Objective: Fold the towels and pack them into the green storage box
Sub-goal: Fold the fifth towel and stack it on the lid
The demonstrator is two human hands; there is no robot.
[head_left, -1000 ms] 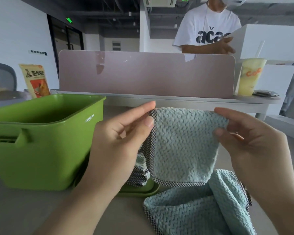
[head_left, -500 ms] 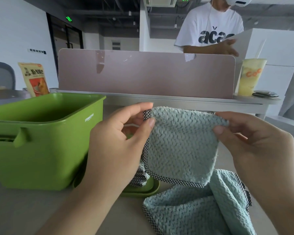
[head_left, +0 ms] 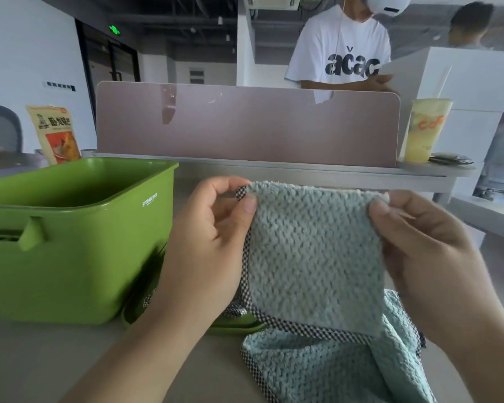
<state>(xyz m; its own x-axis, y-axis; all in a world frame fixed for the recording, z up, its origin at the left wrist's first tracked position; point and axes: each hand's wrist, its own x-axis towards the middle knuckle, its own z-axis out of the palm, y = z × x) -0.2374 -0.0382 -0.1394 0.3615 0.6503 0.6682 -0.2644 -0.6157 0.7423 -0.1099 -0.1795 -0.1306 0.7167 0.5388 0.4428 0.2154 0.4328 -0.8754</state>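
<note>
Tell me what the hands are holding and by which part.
A folded light-blue towel, pinched at its two top corners: left hand on the left corner, right hand on the right.

The storage box (head_left: 70, 239) stands on the surface (head_left: 41, 359) at left of the frame. Right of it, a towel (head_left: 312, 257) hangs between the hands, above another towel (head_left: 332, 370) at lower right. Behind them a partition (head_left: 245, 123) crosses the frame, a cup (head_left: 424, 129) at its right end.

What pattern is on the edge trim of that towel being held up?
A small black-and-white check, running along the light blue-green towel's left and bottom edges; the head view shows it clearly.
</note>
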